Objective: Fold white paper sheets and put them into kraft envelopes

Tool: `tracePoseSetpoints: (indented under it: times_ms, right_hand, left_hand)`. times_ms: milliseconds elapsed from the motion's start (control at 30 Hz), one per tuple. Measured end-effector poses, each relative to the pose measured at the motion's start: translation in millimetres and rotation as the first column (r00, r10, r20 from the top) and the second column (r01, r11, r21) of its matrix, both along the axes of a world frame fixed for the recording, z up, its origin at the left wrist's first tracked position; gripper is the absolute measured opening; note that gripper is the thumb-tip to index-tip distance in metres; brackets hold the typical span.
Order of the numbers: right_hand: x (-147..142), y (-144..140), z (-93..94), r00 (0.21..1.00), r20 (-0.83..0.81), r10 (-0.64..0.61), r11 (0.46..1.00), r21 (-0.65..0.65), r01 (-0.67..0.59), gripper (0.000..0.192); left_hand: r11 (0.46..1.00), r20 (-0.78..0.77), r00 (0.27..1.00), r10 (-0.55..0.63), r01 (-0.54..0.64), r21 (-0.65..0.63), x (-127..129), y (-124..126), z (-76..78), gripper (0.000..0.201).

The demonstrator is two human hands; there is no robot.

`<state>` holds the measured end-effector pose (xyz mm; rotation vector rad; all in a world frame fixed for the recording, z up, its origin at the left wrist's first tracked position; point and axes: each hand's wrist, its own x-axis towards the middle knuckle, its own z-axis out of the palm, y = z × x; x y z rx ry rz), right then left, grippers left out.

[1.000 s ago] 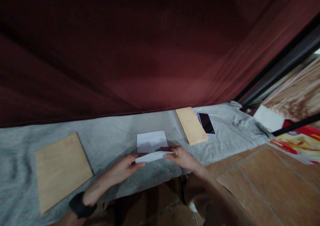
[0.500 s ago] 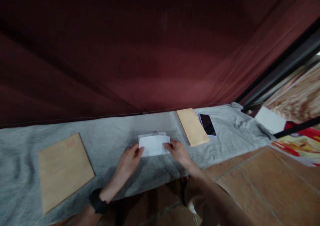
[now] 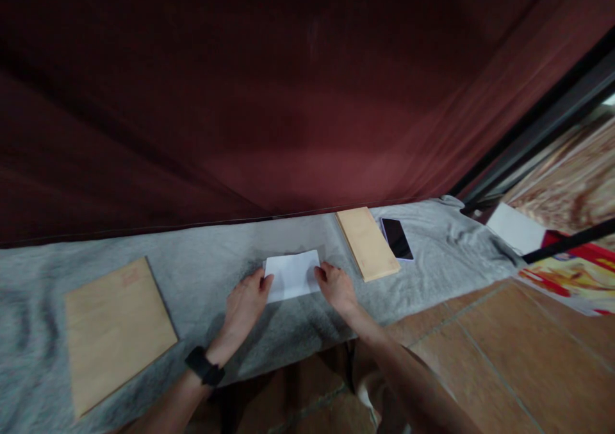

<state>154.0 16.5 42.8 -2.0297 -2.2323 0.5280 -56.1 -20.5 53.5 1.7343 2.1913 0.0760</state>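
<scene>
Left hand (image 3: 245,302) and right hand (image 3: 338,286) pinch opposite ends of white paper (image 3: 292,276). Long axis runs left-right between them.

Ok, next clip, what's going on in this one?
A person is holding a piece of white paper by its two side edges, the left hand at one end and the right hand at the other, over a grey cloth. A large tan envelope lies to the left; to the right lie a smaller tan stack and a dark-screened phone.
</scene>
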Motion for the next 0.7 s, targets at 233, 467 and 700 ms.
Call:
tracePoseSetpoints:
  times_ms: [233, 467, 700]
  right_hand:
    - [-0.7, -3.3, 3.0, 0.999, 0.038, -0.006, 1.000, 0.003, 0.006, 0.032]
    - [-1.3, -4.2, 1.0, 0.997, 0.083, 0.004, 1.000, 0.015, -0.005, 0.035]
    - [-1.7, -5.9, -5.9, 0.997, 0.073, 0.008, 0.997, 0.077, -0.014, 0.031]
  left_hand:
    - [1.000, 0.014, 1.000, -0.016, 0.017, -0.021, 0.2, 0.6, 1.7, 0.034]
    - [1.000, -0.039, 0.999, -0.022, 0.022, -0.023, 3.3, -1.4, 5.5, 0.035]
    - [1.000, -0.150, 0.989, -0.016, 0.016, -0.005, 8.4, -1.8, 4.5, 0.039]
